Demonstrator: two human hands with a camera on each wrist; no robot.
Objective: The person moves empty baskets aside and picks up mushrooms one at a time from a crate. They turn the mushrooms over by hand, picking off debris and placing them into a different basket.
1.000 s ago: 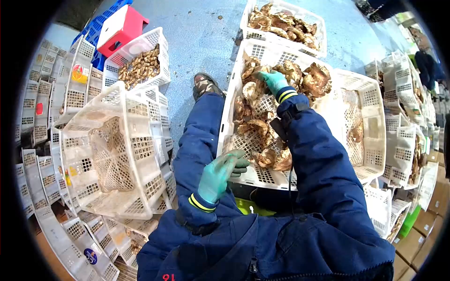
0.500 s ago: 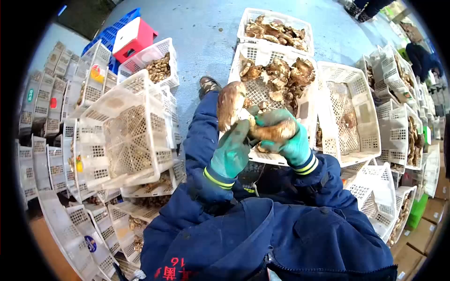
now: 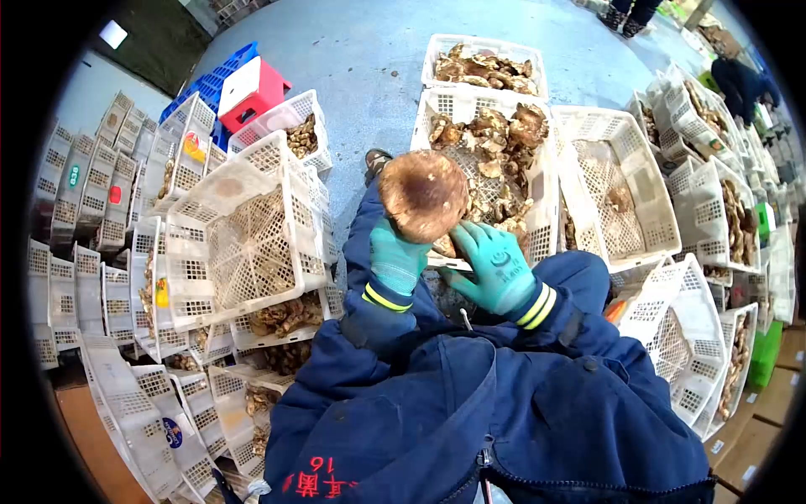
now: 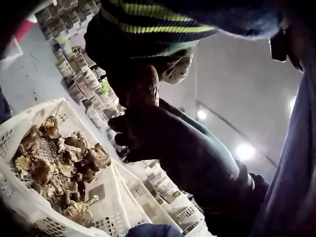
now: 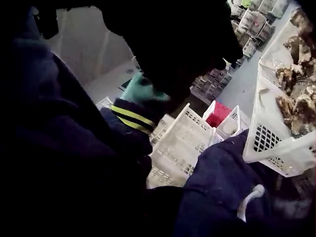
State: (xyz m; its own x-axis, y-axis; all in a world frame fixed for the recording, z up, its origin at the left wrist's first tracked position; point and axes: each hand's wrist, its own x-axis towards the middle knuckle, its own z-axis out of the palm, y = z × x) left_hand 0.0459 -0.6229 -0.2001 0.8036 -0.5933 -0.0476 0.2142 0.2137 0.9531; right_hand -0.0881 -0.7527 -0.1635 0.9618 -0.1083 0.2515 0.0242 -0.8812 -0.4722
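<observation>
A large mushroom [image 3: 424,195] with a broad brown cap is held up in front of the body, cap toward the head camera. My left hand [image 3: 398,262], in a green glove, grips it from beneath, its fingers mostly hidden under the cap. My right hand [image 3: 501,267], also gloved, is close beside it with the thumb spread low. In the left wrist view the right hand [image 4: 173,140] holds the stem end [image 4: 144,88] between thumb and fingers. A white crate [image 3: 430,107] of brown mushrooms [image 3: 504,139] stands just beyond the hands.
Another crate [image 3: 544,71] of mushrooms sits behind it, and a crate [image 3: 663,227] with a few bits adjoins on the right. A tilted crate [image 3: 290,181] tops a stack at left, near a red stool [image 3: 262,99]. Stacked crates line both sides. Another person [image 3: 739,88] bends at far right.
The right hand went from the crate toward the left hand. The left hand came up and took the large mushroom, whose cap has turned toward the head camera.
</observation>
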